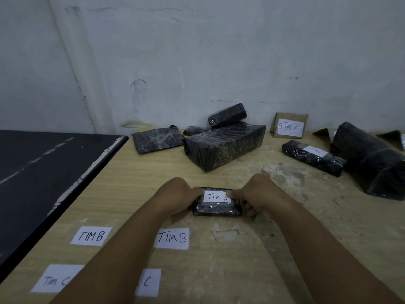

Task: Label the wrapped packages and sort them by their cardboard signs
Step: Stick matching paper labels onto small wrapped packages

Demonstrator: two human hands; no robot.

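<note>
Clock directions are read from the small black package in the hands, with 12 toward the wall.

Nearest the person, four white paper slips lie flat on the wooden table [252, 270], between 7 and 8 o'clock. The "Tim C" slip [55, 279] and the "C" slip [148, 281] are each partly hidden by the left forearm. Just beyond them are the left "TIM B" slip [91, 235] and the right "TIM B" slip [172, 238].

At the centre, the small black package [217, 208] rests on the table with a "TIM A" label [217, 196] on top. The left hand [177, 195] grips its left end with curled fingers at the label's edge. The right hand [256, 194] grips the right end, a fingertip pressing on the label's right edge.

At 9 o'clock a black board [43, 172] borders the table. At 12 sits a large black-wrapped box [223, 145], with a smaller wrapped package [226, 115] leaning on its far side. A flat wrapped package [156, 139] lies at 11. At 1, against the wall [197, 51], stands the cardboard "TIM C" sign [289, 126]. At 2 lies a labelled black package [313, 156], beside a bulky black-wrapped bundle [372, 159].
</note>
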